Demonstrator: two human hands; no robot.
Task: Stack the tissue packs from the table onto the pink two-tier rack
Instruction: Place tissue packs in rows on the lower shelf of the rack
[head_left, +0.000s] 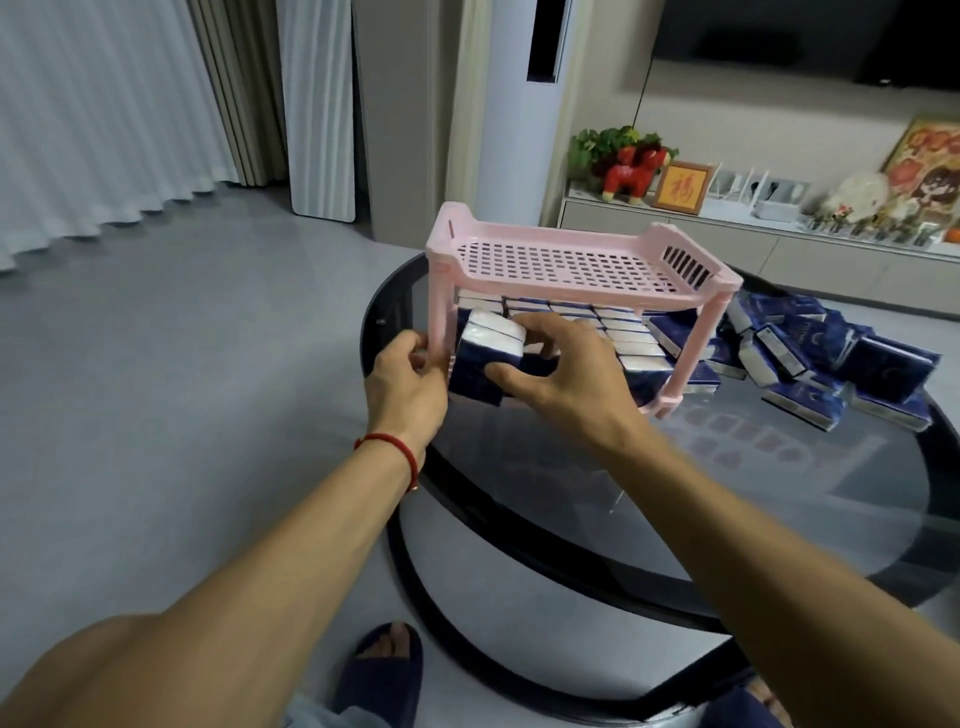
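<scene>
The pink two-tier rack (571, 260) stands on the round dark glass table (779, 493). Its upper tier holds nothing; the lower tier is filled with rows of tissue packs (631, 340). My left hand (410, 376) grips the rack's near-left leg. At the lower tier's near-left corner my right hand (558, 371) grips a small bundle of blue-and-white tissue packs (485, 353), thumb under it and fingers over its top. A loose heap of blue tissue packs (831, 358) lies on the table to the right of the rack.
The table's near edge curves just below my forearms, with grey floor to the left. Behind stand a white tall appliance (524, 114), curtains (104, 104) and a low cabinet (779, 244) with ornaments. My slippered feet (379, 670) are beneath the table edge.
</scene>
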